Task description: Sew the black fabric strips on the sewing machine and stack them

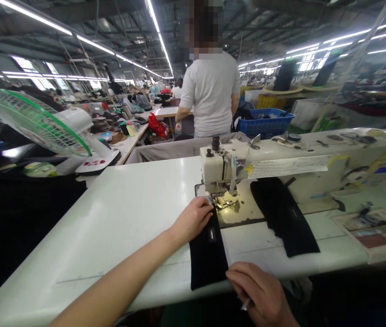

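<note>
A black fabric piece (203,261) with a small dark label (212,235) lies lengthwise on the pale sewing table, its far end at the needle area of the sewing machine (218,175). My left hand (198,217) pinches its far end just left of the presser foot (226,203). Lower down, my right hand (263,290) grips the right edge near the table front with thumb and forefinger. A thin pale metal tip (245,304) pokes out beneath that hand's fingers; its kind is unclear. Another black fabric piece (286,218) rests under the machine arm.
An open tray (372,254) with small items sits at the right. A green-rimmed fan (42,122) stands at the left. Behind the table are a person in a white shirt (213,93) and a blue crate (266,123). Dark cloth (12,227) is heaped at the left.
</note>
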Available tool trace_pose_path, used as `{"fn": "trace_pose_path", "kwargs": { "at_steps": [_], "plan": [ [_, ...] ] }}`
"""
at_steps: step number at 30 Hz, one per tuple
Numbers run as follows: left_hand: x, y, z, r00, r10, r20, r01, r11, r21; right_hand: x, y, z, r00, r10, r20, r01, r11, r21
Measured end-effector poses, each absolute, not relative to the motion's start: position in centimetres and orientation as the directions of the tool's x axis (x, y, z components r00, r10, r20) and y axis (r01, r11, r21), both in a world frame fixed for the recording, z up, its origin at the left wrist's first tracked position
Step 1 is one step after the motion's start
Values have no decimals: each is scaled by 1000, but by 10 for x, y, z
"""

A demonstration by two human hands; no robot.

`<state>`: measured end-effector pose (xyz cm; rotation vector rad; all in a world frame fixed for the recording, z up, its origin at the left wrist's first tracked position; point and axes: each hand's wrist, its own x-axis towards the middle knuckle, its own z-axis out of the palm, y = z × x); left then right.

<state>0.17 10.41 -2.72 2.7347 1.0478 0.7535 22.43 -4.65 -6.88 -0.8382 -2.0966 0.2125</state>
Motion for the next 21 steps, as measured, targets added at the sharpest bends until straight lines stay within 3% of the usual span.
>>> {"fn": "trace_pose_path", "kwargs": {
  "at_steps": [6, 12, 21],
  "plan": [
    [4, 115, -28, 646, 636, 423, 569, -770, 288, 226, -44, -66, -464, 651, 600, 570, 738, -360],
    [5, 116, -29, 622, 666, 412, 603, -743, 291, 227, -46, -68, -437, 710, 552, 594, 689, -415],
    [5, 117, -26, 623, 669, 405, 603, -741, 297, 222, -42, -59, -408, 688, 600, 618, 692, -372]
  ]
}}
